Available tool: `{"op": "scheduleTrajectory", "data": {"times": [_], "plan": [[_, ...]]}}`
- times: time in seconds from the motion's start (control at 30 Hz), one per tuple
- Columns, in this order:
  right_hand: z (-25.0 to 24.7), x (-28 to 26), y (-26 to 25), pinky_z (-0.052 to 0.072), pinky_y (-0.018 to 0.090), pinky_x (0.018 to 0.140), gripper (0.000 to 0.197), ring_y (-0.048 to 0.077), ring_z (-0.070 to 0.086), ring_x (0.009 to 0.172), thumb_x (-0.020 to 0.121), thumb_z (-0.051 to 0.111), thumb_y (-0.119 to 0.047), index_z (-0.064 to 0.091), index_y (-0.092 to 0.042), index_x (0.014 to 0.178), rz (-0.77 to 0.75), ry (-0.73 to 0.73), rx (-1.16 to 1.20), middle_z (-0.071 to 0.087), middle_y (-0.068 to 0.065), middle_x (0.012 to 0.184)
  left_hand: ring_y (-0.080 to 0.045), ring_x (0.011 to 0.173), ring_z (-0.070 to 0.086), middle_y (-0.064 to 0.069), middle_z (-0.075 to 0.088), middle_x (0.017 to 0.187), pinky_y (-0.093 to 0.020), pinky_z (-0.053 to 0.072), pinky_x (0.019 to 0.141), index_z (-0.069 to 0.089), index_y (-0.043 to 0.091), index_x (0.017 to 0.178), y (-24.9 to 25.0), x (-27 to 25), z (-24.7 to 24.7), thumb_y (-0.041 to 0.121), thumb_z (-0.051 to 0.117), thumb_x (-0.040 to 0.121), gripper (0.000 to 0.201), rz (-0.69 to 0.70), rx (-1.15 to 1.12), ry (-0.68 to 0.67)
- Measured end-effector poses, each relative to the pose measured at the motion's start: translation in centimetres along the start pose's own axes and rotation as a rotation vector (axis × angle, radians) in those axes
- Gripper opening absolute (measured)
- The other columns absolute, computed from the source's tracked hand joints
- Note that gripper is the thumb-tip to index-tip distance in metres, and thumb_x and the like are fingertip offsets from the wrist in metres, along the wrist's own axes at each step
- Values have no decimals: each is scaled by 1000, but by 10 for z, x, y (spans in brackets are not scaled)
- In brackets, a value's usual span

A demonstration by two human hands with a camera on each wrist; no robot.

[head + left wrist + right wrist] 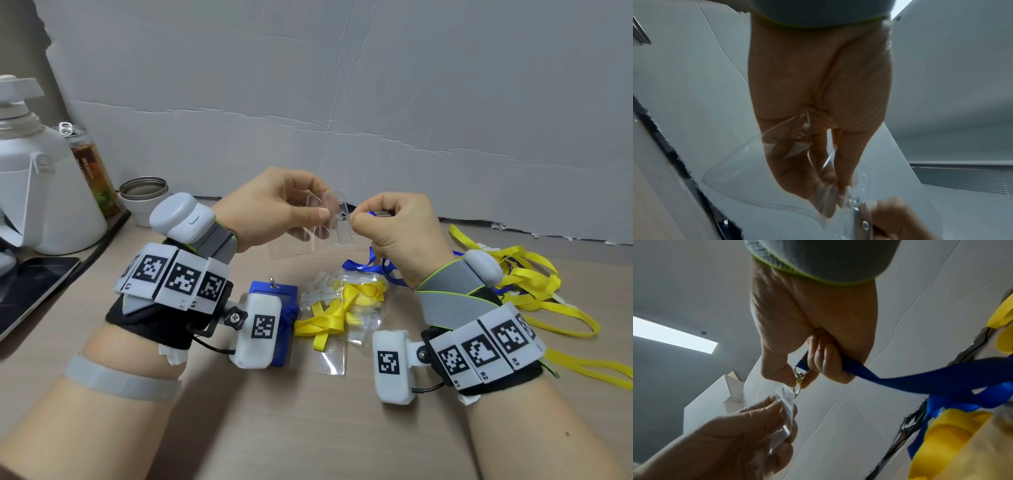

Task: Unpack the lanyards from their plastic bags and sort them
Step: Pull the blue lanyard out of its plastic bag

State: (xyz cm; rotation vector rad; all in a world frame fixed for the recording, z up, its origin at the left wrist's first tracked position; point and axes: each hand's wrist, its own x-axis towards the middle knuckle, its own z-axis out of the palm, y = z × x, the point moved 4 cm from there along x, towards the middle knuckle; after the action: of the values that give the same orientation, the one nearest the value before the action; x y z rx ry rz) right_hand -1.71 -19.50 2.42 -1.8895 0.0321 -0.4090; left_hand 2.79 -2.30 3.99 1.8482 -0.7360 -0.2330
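My left hand (291,209) pinches a clear plastic badge holder (329,219) above the table; the same holder (760,170) shows against my fingers in the left wrist view. My right hand (394,226) grips the metal clip (798,382) of a blue lanyard (920,378), and the clip meets the holder's top edge (786,395). The blue strap (370,263) trails down to the table. Below my hands lie bagged yellow lanyards (342,308) and a blue card holder (284,325), partly hidden by my left wrist camera.
Loose yellow lanyards (534,284) are piled at the right. At the left stand a white jug (41,192), a drink can (92,164), a metal-rimmed cup (144,198) and a tablet (30,287). A grey cardboard wall (342,85) closes the back.
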Motion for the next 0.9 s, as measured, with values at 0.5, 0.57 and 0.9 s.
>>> {"op": "scheduleTrajectory", "data": {"times": [0.5, 0.57, 0.9], "plan": [[-24, 17, 15, 45, 26, 50, 6, 11, 44, 44, 90, 66, -12, 67, -12, 84, 22, 191, 205, 54, -5, 56, -22, 65, 65, -11, 67, 81, -33, 58, 65, 62, 4, 93, -17, 4, -7, 12, 50, 102, 17, -177, -215, 153], [-28, 19, 16, 47, 25, 51, 6, 11, 47, 48, 92, 63, -7, 67, -9, 87, 25, 203, 253, 54, 0, 61, -22, 72, 66, -10, 70, 83, -32, 55, 69, 64, 8, 91, -22, 3, -8, 10, 48, 102, 19, -222, -174, 147], [-26, 20, 13, 51, 26, 68, 20, 21, 68, 76, 89, 55, 4, 65, -11, 97, 60, 90, 325, 72, 8, 81, -18, 77, 66, -12, 75, 98, -35, 51, 70, 68, 2, 101, -10, -33, 27, 9, 57, 97, 14, -237, 119, -414]]}}
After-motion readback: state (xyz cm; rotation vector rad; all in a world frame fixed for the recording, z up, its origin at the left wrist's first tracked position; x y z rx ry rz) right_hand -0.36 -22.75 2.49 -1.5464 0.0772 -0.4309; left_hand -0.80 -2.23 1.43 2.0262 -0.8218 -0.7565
